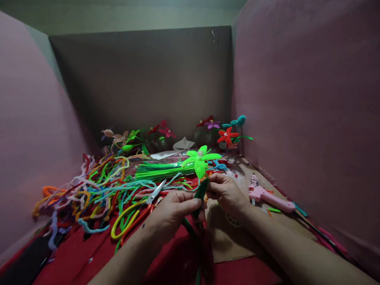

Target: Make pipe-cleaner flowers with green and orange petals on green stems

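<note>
Head view: both hands are pinching a dark green leaf just below a lime green flower

The left hand (178, 208) is gripping the dark green leaf (202, 192), its thumb and forefinger clamping on the lower part. The right hand (227, 194) is meeting it from the other side, thumb and forefinger drawn together on the leaf's upper edge. The leaf is standing nearly upright between the hands, over the middle of the worktop. Right above it the lime green flower (200, 161) is showing its open petals; whether leaf and flower are joining, I cannot tell. A dark green stem (198, 274) is running down below the hands.

Just left of the left hand, scissors (152, 199) with yellow and orange-red handles are lying with their blades pointing away. Beyond them a bundle of green fuzzy sticks (160, 170) is resting, and a tangle of coloured fuzzy sticks (95, 186) is spreading to the left over a red cloth (74, 261). To the right, a pink glue gun (268, 196) is lying near the edge of a cardboard sheet (234, 249), which is reaching under the right forearm. Toward the back, white paper (183, 143) is lying between groups of fuzzy flowers, among them a red-orange flower (227, 136) and a purple flower (212, 124). Behind these a dark panel (145, 79) is standing
</note>
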Demonstrator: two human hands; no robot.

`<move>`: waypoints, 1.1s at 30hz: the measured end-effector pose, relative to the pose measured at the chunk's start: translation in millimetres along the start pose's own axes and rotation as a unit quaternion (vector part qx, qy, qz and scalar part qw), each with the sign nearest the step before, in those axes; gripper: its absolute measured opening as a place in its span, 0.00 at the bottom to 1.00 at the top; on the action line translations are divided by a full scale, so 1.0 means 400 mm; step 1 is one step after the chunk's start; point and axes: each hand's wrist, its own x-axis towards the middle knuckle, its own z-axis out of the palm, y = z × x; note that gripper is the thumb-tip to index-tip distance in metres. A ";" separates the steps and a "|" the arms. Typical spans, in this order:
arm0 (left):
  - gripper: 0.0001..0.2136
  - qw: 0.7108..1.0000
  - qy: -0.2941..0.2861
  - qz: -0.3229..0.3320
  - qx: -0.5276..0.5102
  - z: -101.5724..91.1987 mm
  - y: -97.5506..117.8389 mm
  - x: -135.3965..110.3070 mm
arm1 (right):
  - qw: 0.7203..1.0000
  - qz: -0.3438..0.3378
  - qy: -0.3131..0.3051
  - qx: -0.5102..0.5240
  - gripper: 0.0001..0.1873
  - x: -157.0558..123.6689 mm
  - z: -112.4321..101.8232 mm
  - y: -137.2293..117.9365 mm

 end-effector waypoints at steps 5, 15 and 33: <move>0.12 0.999 0.001 -0.019 0.030 -0.005 -0.005 0.006 | 0.998 0.020 0.027 0.045 0.10 -0.004 0.007 -0.006; 0.10 1.000 0.023 0.005 0.013 -0.018 0.000 0.005 | 0.998 0.018 0.019 0.061 0.09 -0.002 0.010 -0.011; 0.08 0.997 0.081 0.019 0.003 -0.044 0.003 0.016 | 0.997 0.010 0.016 0.080 0.10 0.010 0.001 -0.005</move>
